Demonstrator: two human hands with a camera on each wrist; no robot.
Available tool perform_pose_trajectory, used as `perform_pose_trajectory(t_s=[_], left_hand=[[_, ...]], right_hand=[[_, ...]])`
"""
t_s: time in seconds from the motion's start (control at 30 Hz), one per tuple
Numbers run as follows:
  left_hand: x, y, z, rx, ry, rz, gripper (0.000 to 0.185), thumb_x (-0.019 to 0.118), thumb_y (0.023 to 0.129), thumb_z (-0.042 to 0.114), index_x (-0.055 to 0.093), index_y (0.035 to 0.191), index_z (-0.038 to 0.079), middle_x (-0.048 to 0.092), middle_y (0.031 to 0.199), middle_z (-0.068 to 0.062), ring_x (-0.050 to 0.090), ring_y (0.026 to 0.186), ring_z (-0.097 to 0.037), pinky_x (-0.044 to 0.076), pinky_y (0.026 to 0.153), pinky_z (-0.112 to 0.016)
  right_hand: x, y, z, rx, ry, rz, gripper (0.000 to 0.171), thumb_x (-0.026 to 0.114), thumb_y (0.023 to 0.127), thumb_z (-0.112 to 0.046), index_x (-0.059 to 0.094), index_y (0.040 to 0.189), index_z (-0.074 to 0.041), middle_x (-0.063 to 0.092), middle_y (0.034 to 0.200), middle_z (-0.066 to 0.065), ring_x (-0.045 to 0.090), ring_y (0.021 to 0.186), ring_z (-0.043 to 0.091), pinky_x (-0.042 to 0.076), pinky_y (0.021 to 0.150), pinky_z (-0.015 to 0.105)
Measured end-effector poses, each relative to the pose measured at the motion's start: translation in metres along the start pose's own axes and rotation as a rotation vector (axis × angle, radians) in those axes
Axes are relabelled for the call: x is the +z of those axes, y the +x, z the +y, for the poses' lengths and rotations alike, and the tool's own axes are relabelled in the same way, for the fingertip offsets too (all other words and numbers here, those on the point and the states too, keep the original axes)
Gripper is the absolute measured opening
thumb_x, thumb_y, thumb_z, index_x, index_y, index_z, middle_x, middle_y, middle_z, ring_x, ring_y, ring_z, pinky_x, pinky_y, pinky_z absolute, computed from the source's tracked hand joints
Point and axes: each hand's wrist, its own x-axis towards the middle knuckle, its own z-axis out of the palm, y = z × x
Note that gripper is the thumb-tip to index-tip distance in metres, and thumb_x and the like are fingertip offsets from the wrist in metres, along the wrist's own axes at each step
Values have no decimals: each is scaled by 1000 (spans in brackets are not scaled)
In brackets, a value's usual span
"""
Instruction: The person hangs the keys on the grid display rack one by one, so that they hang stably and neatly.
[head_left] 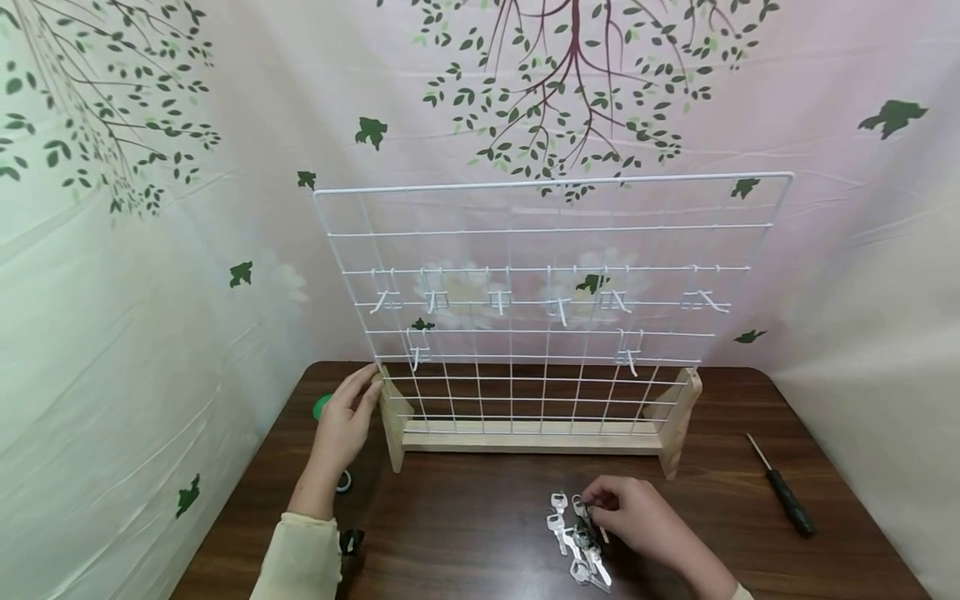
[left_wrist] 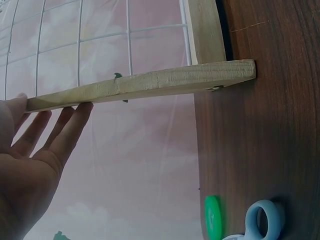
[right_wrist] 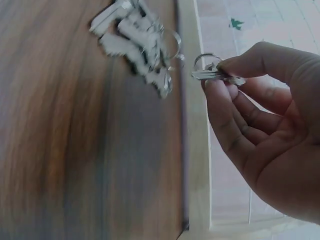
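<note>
Between the thumb and fingers of my right hand (right_wrist: 270, 110) is a small key (right_wrist: 210, 74) with a metal ring. Beside it, a cluster of silver keys (head_left: 573, 542) lies on the dark wood table. My left hand (head_left: 352, 408) holds the upper end of the left wooden support (left_wrist: 145, 82) of a white wire grid rack (head_left: 525, 333). In the left wrist view its fingertips lie against the support's outer face, with the thumb at the end of the wood.
Several white hooks (head_left: 558, 310) hang on the grid. A screwdriver (head_left: 786, 496) lies at the right. Near my left arm are a green round object (left_wrist: 213, 217), a pale blue loop (left_wrist: 265, 220) and a small black item (head_left: 350, 542). Printed cloth (head_left: 277, 208) surrounds the table.
</note>
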Motion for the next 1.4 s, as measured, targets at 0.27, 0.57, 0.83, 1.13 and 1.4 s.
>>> perform_pose_trajectory(t_s=[0.27,0.57,0.83,1.13,1.4], left_hand=[[-3,2,3,-21,-2,-21,45,57,113,32,59,154,16,57,159,-15,59,143,-42,52,113,-65],[-3,3,6,-46,-5,-33,47,58,112,33,58,155,15,59,158,-14,66,134,-39,64,98,-51],[-4,2,5,-57,-7,-34,47,57,113,33,57,156,15,60,157,-13,71,128,-36,66,93,-41],[-5,-2,6,-73,-36,-16,45,59,112,30,59,155,17,61,156,-12,72,124,-34,65,90,-26],[-3,-4,5,-32,-26,1,44,59,112,29,60,154,15,63,153,-13,74,120,-33,66,88,-26]], right_hand=[[0,11,-21,-9,137,28,12,79,85,-7,75,96,-10,71,85,-5,59,77,-6,55,69,19],[1,31,-57,-78,190,84,8,80,96,-20,78,102,-13,78,91,-5,66,80,-4,59,72,20],[7,51,-93,-119,268,113,13,80,97,-22,81,107,-13,82,101,3,71,79,0,63,71,22],[14,75,-130,-114,460,81,17,75,101,-14,77,115,-5,80,106,15,77,82,9,68,79,30],[14,102,-178,-158,673,59,29,70,106,-17,72,129,0,78,118,22,81,87,16,68,83,32]])
